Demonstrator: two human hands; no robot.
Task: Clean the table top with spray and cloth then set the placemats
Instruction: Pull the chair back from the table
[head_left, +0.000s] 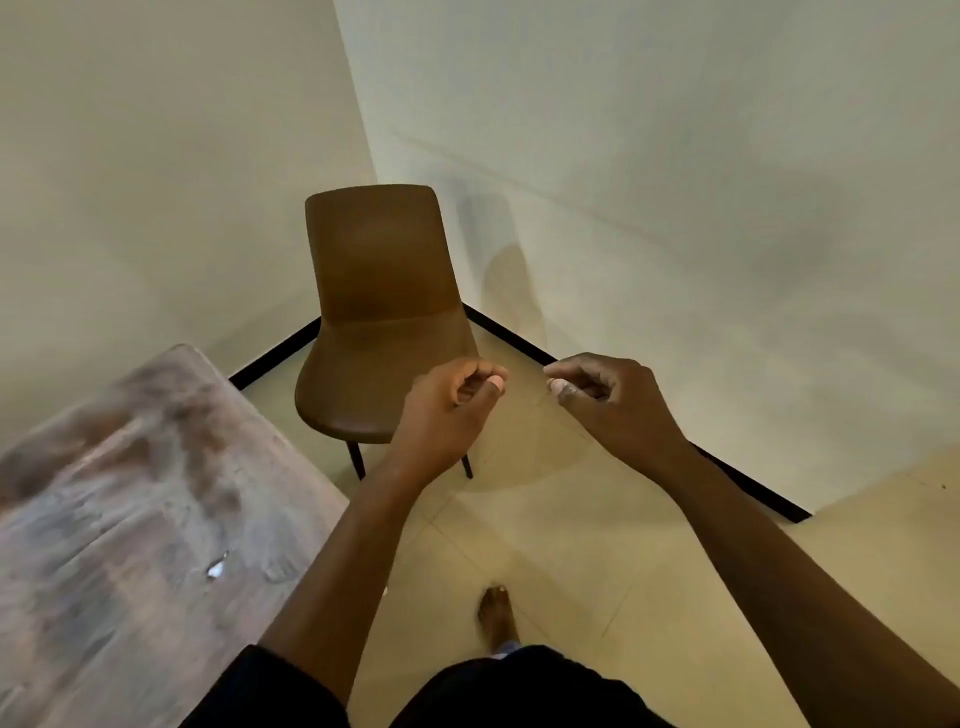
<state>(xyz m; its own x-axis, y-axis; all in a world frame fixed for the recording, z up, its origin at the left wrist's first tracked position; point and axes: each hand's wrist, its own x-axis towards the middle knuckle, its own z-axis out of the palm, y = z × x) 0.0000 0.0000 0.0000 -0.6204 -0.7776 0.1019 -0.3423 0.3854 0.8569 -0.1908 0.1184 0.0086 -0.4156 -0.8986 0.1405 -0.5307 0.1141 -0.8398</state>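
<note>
Hands, your left hand (452, 410) and right hand (608, 400), curl empty beside the chair (382, 317), table (130, 519) behind; fetch spray next.

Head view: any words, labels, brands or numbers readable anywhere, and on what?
None: no text can be read in this view.
The brown chair, the wooden table top, the walls and the floor tiles show no print or label.
Both hands hold nothing printed.
</note>
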